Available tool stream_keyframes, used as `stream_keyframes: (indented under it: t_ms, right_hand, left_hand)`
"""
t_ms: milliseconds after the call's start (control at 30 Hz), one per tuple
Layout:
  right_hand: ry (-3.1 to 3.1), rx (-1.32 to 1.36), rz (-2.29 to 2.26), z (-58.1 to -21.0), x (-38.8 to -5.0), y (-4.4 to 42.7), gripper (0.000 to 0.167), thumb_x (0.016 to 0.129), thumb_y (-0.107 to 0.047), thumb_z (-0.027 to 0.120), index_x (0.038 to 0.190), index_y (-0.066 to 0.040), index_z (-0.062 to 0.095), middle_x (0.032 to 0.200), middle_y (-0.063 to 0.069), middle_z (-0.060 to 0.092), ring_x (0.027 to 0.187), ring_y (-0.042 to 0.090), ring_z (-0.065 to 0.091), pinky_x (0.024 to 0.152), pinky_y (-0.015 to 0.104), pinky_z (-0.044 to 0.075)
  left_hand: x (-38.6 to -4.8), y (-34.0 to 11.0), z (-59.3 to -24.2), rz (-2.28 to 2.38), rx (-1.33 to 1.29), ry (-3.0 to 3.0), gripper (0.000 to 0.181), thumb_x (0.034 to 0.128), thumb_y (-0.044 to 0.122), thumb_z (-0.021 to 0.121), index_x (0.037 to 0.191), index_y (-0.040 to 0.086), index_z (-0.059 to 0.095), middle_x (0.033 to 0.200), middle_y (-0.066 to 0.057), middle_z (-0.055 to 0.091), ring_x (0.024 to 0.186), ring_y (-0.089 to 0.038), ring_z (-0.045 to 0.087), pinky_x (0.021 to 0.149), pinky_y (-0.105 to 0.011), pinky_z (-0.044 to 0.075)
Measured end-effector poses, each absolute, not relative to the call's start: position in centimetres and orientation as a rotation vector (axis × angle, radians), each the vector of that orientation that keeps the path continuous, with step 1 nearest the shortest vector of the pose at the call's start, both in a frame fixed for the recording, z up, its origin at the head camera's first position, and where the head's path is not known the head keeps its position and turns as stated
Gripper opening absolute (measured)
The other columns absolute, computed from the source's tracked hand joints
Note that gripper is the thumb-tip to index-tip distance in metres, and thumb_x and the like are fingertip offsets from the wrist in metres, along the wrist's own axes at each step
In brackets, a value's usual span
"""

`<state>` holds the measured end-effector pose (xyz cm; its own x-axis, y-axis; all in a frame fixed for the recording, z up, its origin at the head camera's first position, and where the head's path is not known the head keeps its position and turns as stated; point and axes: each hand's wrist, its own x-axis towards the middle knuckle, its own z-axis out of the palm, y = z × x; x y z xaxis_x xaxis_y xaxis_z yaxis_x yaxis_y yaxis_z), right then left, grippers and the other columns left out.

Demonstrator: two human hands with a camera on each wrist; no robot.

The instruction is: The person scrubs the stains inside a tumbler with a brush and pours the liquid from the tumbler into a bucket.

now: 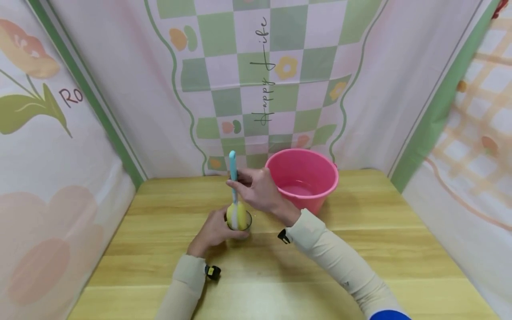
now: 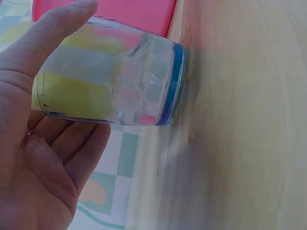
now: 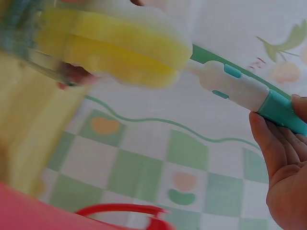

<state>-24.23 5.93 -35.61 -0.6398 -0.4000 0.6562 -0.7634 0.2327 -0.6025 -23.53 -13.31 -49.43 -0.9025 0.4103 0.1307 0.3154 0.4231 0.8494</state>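
Observation:
My left hand [image 1: 214, 230] grips a clear glass [image 2: 139, 81] with a blue-tinted base, held upright at the table. A sponge bottle brush stands in the glass; its yellow and white sponge head [image 3: 115, 45] is partly inside and partly above the rim. My right hand [image 1: 259, 189] pinches the brush's blue-green handle [image 1: 233, 166] between thumb and fingers, above the glass. In the left wrist view the sponge shows through the glass wall, short of the bottom. Wet drops show on the glass.
A pink bucket [image 1: 306, 198] stands at the back, right of the glass and close behind my right forearm. Its red handle [image 3: 124, 209] shows in the right wrist view. The wooden table [image 1: 256, 284] meets a patterned curtain [image 1: 288, 89] at the back.

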Motion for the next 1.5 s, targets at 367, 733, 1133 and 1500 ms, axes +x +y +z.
stream_keyframes:
  t_ms: [367, 733, 1133, 1500]
  right_hand:
    - [-2.106, 1.091, 1.412, -36.6, -24.1, 6.0, 0.012, 0.096, -0.008, 0.077, 0.103, 0.001, 0.078, 0.093, 0.012, 0.082, 0.083, 0.02, 0.082, 0.073, 0.023, 0.063]
    - [-2.039, 1.091, 1.423, -36.2, -24.5, 6.3, 0.01, 0.095, -0.005, 0.078, 0.102, 0.002, 0.078, 0.092, 0.013, 0.082, 0.084, 0.023, 0.082, 0.074, 0.025, 0.064]
    - [-2.1, 1.117, 1.378, -38.3, -25.0, 6.3, 0.01, 0.096, -0.009, 0.077, 0.101, 0.0, 0.078, 0.09, 0.012, 0.081, 0.083, 0.02, 0.082, 0.073, 0.022, 0.063]
    - [-2.014, 1.142, 1.355, -35.6, -25.2, 6.6, 0.011, 0.096, -0.008, 0.077, 0.104, 0.0, 0.078, 0.094, 0.011, 0.082, 0.086, 0.018, 0.082, 0.075, 0.023, 0.063]
  left_hand:
    - [-23.6, -13.3, -49.3, 1.491, 0.671, 2.566, 0.055, 0.0733, 0.04, 0.098, 0.117, 0.026, 0.068, 0.101, 0.004, 0.073, 0.093, -0.017, 0.066, 0.085, -0.037, 0.056]
    - [-23.6, -13.3, -49.5, 1.474, 0.657, 2.593, 0.057, 0.0709, 0.042, 0.099, 0.116, 0.024, 0.069, 0.102, 0.005, 0.073, 0.094, -0.016, 0.067, 0.087, -0.037, 0.056]
    - [-23.6, -13.4, -49.4, 1.483, 0.664, 2.557, 0.066, 0.0735, 0.043, 0.097, 0.129, 0.023, 0.067, 0.109, 0.004, 0.075, 0.096, -0.016, 0.07, 0.085, -0.037, 0.058]
    - [-23.7, -13.3, -49.6, 1.499, 0.632, 2.568, 0.06, 0.0685, 0.044, 0.1, 0.117, 0.024, 0.07, 0.105, 0.006, 0.075, 0.098, -0.015, 0.069, 0.091, -0.04, 0.056]
